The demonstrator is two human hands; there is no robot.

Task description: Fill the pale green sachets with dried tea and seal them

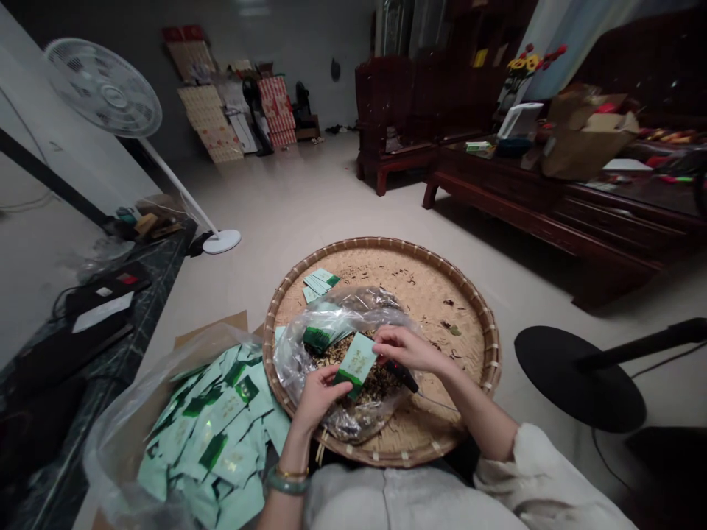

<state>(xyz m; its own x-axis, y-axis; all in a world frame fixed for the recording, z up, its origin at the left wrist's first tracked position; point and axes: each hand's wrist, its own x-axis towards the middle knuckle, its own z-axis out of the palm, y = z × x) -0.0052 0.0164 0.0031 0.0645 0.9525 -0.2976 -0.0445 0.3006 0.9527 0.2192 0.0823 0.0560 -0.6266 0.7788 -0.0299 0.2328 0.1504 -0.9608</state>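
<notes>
Two hands [317, 397] [406, 350], one woven tray [381, 246], two plastic bags [336, 324] [118, 434], one held packet [356, 364], one fan [104, 88]

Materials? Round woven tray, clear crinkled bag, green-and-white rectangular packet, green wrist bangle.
Round woven tray: likely split bamboo, matte; visible strip weave, bound rim.
Clear crinkled bag: thin plastic film, glossy; sharp creases, bright highlights.
Green-and-white rectangular packet: probably coated paper or card, satin; crisp printed edges.
Green wrist bangle: polished stone or glass, glossy; can't tell which.
</notes>
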